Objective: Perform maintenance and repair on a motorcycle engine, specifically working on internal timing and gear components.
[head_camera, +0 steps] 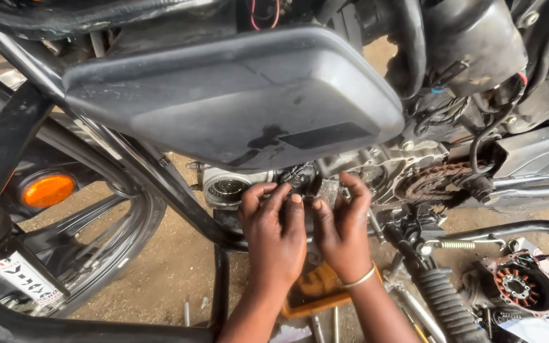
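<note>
Kid: Two hands are up under the big grey side cover [233,95]. What could go wrong?

Helper: I think the small black part [298,178] could slip. It sits just under the cover, beside the round metal piece [225,188], right on the engine. If the fingers lose it, it may drop to the sandy ground [173,260] and hide among the tools lying there.

Kid: Could the hands get hurt?

Helper: Maybe. The rusty chain [433,181] is near the right hand [344,232], and metal edges are close all around. A slip could scrape a knuckle. The spot is dark and tight too, so it is hard to see.

Kid: What is the left hand [276,232] doing?

Helper: Its fingers are bent and pinched together at the tips, touching the small black part. I cannot tell if they really grip it or only press on it.

Kid: And the right hand?

Helper: It is half curled. The fingertips reach up to the engine, just beside the black part. One finger pokes higher than the rest. It has a thin bracelet [358,278] on the wrist. I cannot see anything held inside it.
</note>
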